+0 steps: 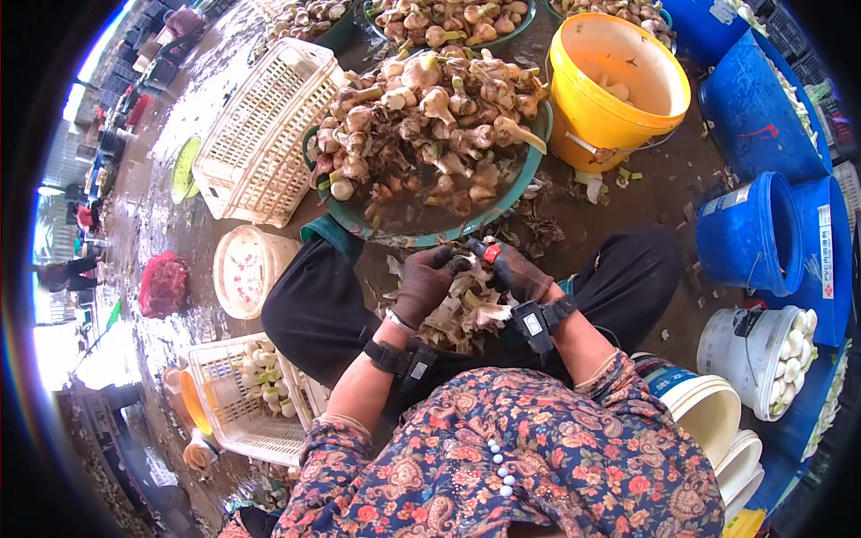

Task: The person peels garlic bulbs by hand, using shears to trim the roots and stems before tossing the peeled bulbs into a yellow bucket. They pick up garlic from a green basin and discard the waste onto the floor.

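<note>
Both hands wear dark gloves and meet over a pile of loose garlic skins (pixel 448 327) between the knees. My left hand (pixel 425 285) is closed, its fingertips pinching a pale garlic bulb (pixel 465 260) that is mostly hidden. Just to the right, my right hand (pixel 513 271) is closed too, with red tape on a finger and a small dark tool (pixel 477 245) at its fingertips. Beyond the hands, a green basin (pixel 421 239) holds heaped unpeeled garlic bulbs (pixel 435 108) with stems and roots.
A yellow bucket (pixel 574 108) stands behind right, blue buckets (pixel 731 238) and a white bucket of peeled garlic (pixel 731 350) at the right. White crates (pixel 260 134) and a white tub (pixel 224 269) are on the left. A person in dark clothes (pixel 67 272) is far left.
</note>
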### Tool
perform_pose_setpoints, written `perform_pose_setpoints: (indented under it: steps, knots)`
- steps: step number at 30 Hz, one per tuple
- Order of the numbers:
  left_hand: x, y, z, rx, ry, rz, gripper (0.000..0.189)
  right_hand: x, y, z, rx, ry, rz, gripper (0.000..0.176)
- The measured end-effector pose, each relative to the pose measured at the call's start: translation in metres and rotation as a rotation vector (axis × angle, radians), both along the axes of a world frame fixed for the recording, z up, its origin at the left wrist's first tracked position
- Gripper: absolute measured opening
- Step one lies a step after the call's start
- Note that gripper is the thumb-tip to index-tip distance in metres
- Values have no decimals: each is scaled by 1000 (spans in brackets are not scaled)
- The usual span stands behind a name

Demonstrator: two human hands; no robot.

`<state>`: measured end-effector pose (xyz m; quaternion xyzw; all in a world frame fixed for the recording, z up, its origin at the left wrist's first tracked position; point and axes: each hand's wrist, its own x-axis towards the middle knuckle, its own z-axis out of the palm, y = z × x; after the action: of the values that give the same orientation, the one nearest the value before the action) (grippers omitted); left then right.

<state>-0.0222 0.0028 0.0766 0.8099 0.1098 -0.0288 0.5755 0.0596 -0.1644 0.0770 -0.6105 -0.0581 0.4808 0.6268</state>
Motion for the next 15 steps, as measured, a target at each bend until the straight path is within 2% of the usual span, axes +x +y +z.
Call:
perform_pose_setpoints:
  steps: [1, 2, 3, 4, 5, 7, 8, 9, 10, 11, 13, 14, 15]
  knots:
    - [1, 2, 1, -1, -1, 3, 21, 2, -2, -7, 112, -108, 17, 37]
    - [0, 5, 3, -330, 120, 131, 23, 2, -3, -12, 225, -215, 34, 36]
    - [1, 7, 8, -657, 239, 256, 25, -1, -1, -6, 226, -214, 36, 36]
    - [0, 7, 13, -784, 251, 311, 28, -5, 3, 5, 331, -163, -26, 36]
    - [-1, 11, -30, -441, -129, 100, 27, -8, 4, 12, 436, -109, -88, 38]
    - [-10, 4, 9, 88, -361, 68, 31, -6, 4, 8, 484, -199, -42, 42]
    - [-11, 8, 4, 90, -363, 73, 31, -8, 4, 5, 448, -183, -87, 43]
    - [-13, 14, 0, 244, -353, 34, 35, -11, 3, 4, 410, -165, -134, 44]
    - [-15, 18, -4, 398, -341, -8, 41, -12, 3, 2, 290, -496, -147, 42]
    - [-16, 19, -8, 399, -344, -8, 41, -13, 3, 1, 291, -499, -147, 42]
    - [-15, 14, 7, -342, 70, 127, 44, -20, 6, 4, -66, -1242, 146, 40]
    - [-9, 9, 13, -637, 312, 267, 42, -25, 11, -2, -162, -1256, 178, 41]
    - [-10, 14, 5, -687, 349, 242, 40, -24, 13, 2, -140, -1039, 189, 41]
